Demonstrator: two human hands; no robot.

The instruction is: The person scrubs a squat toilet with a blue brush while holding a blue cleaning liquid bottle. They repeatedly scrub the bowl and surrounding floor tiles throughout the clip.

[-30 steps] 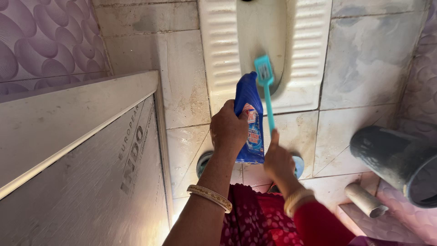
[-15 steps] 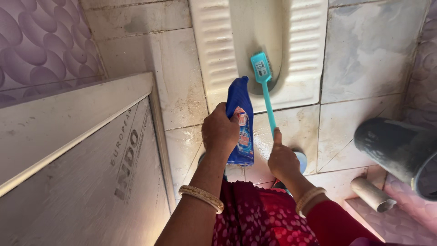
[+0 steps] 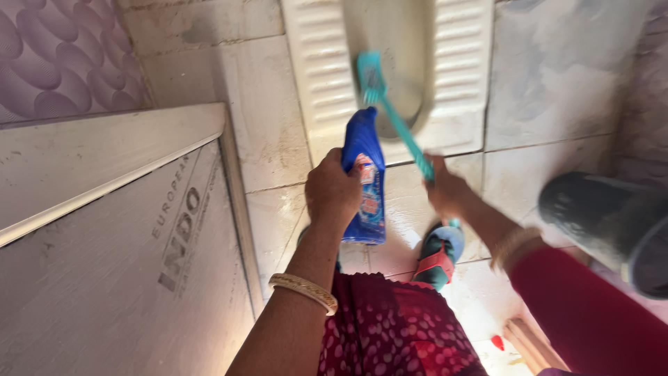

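My left hand grips a blue cleaner bottle, its neck pointing towards the white squat toilet pan. My right hand holds the handle of a teal toilet brush. The brush head lies inside the pan's bowl, tilted to the left and blurred by motion. Both wrists wear bangles. A red sleeve covers my right arm.
A pale door panel fills the left side. A dark bucket lies on its side at the right. My foot in a blue-and-red sandal stands on the tiled floor. Purple patterned wall tiles are at top left.
My right hand has moved forward and up towards the pan, swinging the brush head to the left inside the bowl. The bottle in my left hand has stayed nearly still.
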